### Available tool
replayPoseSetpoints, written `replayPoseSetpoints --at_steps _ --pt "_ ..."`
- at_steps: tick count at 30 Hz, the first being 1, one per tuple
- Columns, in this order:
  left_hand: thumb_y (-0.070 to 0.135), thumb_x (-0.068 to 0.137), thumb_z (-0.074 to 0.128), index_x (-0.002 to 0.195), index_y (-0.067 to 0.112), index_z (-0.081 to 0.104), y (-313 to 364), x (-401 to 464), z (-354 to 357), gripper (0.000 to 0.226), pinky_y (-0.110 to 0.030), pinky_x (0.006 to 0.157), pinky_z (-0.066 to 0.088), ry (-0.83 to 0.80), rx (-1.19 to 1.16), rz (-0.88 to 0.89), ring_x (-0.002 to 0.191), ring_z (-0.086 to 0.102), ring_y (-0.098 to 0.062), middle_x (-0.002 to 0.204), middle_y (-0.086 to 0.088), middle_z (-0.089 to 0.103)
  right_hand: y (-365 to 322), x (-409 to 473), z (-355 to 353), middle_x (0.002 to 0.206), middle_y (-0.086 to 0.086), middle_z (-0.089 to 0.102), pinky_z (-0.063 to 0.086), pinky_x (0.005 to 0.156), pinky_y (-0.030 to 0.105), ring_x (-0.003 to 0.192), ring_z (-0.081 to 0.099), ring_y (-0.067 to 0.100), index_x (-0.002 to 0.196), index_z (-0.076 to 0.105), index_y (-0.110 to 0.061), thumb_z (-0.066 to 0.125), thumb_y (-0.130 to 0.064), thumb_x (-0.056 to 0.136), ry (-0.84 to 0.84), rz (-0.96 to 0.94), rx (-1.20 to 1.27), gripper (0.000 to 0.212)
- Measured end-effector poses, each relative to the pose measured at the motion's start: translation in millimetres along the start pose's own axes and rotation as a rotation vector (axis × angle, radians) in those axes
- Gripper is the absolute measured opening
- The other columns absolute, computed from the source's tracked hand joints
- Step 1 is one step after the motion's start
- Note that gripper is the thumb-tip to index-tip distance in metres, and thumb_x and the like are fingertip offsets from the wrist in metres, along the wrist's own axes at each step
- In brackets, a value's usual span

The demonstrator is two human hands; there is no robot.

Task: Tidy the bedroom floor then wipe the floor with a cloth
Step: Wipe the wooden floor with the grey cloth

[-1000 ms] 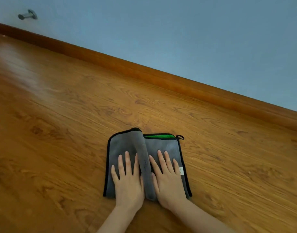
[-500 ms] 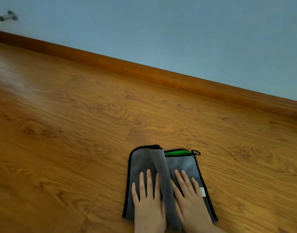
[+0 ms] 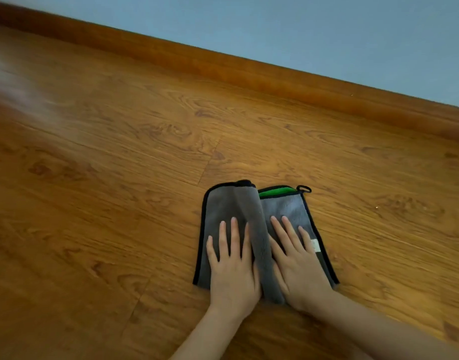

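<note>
A grey cloth (image 3: 238,203) with black edging, a green strip and a small loop at its far right corner lies folded flat on the wooden floor (image 3: 106,203). My left hand (image 3: 232,266) presses flat on the cloth's left half, fingers straight. My right hand (image 3: 297,266) presses flat on the right half, fingers spread. A raised fold of the cloth runs between the two hands.
A wooden skirting board (image 3: 249,74) runs along the blue-grey wall (image 3: 301,27) beyond the cloth. A pale glare lies on the floor at the far left. A tiny light speck (image 3: 377,207) sits on the floor to the right of the cloth.
Both hands stay flat on the cloth and have slid it over the floor. The view has swung, and the metal door stop on the wall has left the frame.
</note>
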State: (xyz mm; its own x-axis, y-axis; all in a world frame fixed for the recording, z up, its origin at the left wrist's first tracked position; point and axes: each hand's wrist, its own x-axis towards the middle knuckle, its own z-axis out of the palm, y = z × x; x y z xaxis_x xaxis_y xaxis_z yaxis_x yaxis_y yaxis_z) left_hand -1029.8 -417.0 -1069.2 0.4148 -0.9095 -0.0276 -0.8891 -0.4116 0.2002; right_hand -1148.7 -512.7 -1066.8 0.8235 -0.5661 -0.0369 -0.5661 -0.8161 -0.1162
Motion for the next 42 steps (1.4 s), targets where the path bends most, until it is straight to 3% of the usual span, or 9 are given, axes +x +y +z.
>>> replayPoseSetpoints --at_steps 4,12,16,24,42 --pt "0.042 0.093 0.029 0.147 0.013 0.028 -7.1 26.7 -2.4 0.061 -0.057 0.109 0.020 0.020 0.016 -0.014 0.140 0.025 -0.037 0.151 -0.016 0.030 4.6 28.9 -2.2 0.155 0.008 0.023 0.013 0.111 0.048 0.144 0.014 0.027 0.147 0.025 -0.021 0.024 -0.040 0.097 -0.028 0.025 0.024 0.054" --pt "0.044 0.094 0.022 0.148 0.016 0.023 -22.1 94.3 -2.3 0.061 -0.057 0.111 0.016 0.047 0.056 -0.070 0.142 0.020 -0.036 0.153 -0.016 0.024 13.1 95.1 -12.5 0.158 0.007 0.012 0.004 0.116 0.046 0.146 0.002 0.026 0.149 0.018 -0.026 0.009 -0.042 0.091 -0.027 0.142 0.054 0.061" --pt "0.048 0.097 0.021 0.151 0.020 0.011 -25.5 124.5 -1.7 0.061 -0.055 0.113 0.004 0.061 0.065 -0.112 0.144 0.006 -0.034 0.157 -0.013 0.011 20.3 125.1 -13.5 0.158 0.007 0.014 0.006 0.116 0.046 0.146 0.004 0.027 0.148 0.022 -0.026 0.017 -0.038 0.092 0.014 0.194 0.065 0.057" --pt "0.050 0.098 0.023 0.151 0.022 0.002 -30.4 173.0 -4.1 0.064 -0.054 0.113 0.000 0.078 0.096 -0.170 0.145 -0.002 -0.033 0.158 -0.012 0.001 34.1 170.4 -15.1 0.158 0.007 0.012 0.004 0.117 0.045 0.146 0.002 0.026 0.149 0.019 -0.027 0.025 -0.033 0.099 0.044 0.263 0.051 0.051" --pt "0.043 0.099 0.018 0.151 0.021 -0.001 -29.9 157.8 -13.0 0.059 -0.052 0.114 -0.003 0.019 0.064 -0.197 0.145 -0.005 -0.031 0.158 -0.012 -0.003 30.8 164.6 -18.5 0.159 0.009 0.004 0.004 0.117 0.046 0.146 -0.002 0.027 0.151 0.009 -0.025 0.019 -0.034 0.100 -0.018 0.267 -0.018 0.052"
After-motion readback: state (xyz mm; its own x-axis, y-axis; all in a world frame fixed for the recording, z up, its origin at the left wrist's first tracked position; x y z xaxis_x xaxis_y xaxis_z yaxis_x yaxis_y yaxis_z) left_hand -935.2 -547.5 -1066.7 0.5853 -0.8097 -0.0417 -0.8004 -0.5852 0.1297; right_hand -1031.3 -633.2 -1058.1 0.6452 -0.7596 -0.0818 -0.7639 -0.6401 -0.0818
